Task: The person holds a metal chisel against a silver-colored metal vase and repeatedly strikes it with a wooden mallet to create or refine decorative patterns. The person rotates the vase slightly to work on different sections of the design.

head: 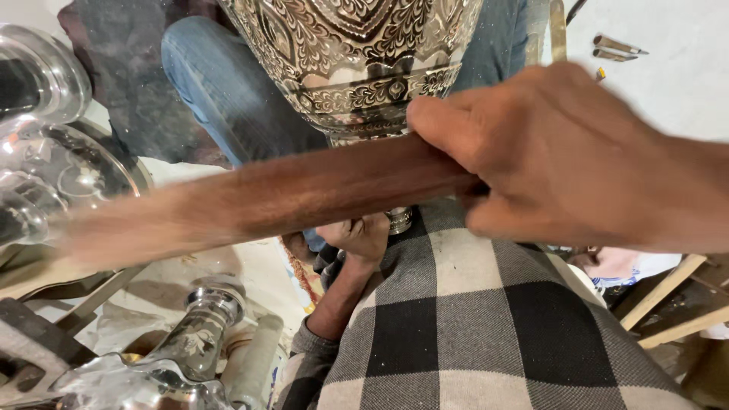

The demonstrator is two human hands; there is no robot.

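Note:
My right hand [562, 152] is closed around a brown wooden stick [304, 190] that stretches to the left across the view, blurred toward its far end. Behind it stands a large engraved silver-coloured metal vase [357, 61], its narrow lower part just past the stick. My left hand [357, 237] sits below the stick at the vase's base [400, 220], fingers curled against it; what it grips there is partly hidden. A black-and-white checked cloth [486, 319] covers my lap.
Shiny metal vessels [45, 152] stand at the left, and an engraved metal stem [201, 326] lies at the lower left. Blue jeans legs [228, 91] show behind the vase. Small metal punches [615, 49] lie at the top right. Wooden slats [668, 296] are at the right.

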